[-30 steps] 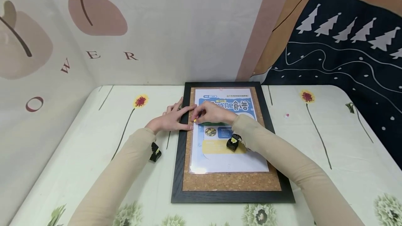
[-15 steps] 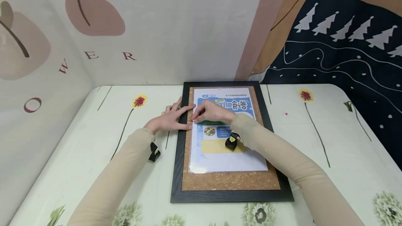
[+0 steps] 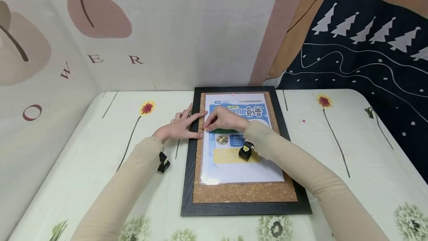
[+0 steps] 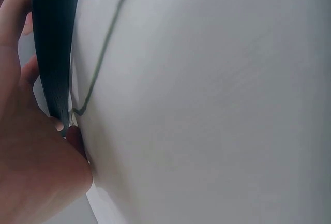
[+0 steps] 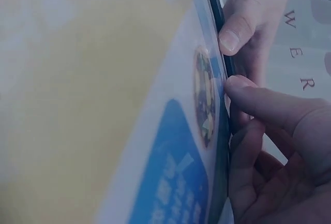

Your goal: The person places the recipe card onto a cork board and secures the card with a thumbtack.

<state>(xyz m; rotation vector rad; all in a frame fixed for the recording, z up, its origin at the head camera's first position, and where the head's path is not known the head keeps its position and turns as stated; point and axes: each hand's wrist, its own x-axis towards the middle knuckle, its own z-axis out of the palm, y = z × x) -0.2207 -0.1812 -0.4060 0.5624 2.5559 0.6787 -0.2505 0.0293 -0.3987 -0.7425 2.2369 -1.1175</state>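
Note:
A corkboard (image 3: 245, 193) with a black frame lies flat on the table, bearing a blue, white and yellow poster (image 3: 247, 172) whose print is mirrored. My left hand (image 3: 178, 127) holds the board's left side: thumb and index finger reach over the frame, the other fingers lie along its outer edge. In the left wrist view the black frame (image 4: 54, 43) passes between those fingers. My right hand (image 3: 225, 119) pinches a tiny yellow push pin, almost hidden by its fingertips, at the poster's left edge. The right wrist view shows its thumb and index finger (image 5: 253, 97) close together there.
A pale, flower-printed cloth (image 3: 337, 181) covers the table. A small pink spot (image 3: 302, 121) lies right of the board; what it is cannot be told. A small pink mark (image 3: 233, 94) shows at the poster's top. Printed curtain (image 3: 187, 47) hangs behind.
The yellow of the pin, plain to see a second ago, is now mostly covered by the right fingertips. The head view has shifted slightly; the left hand stays on the frame.

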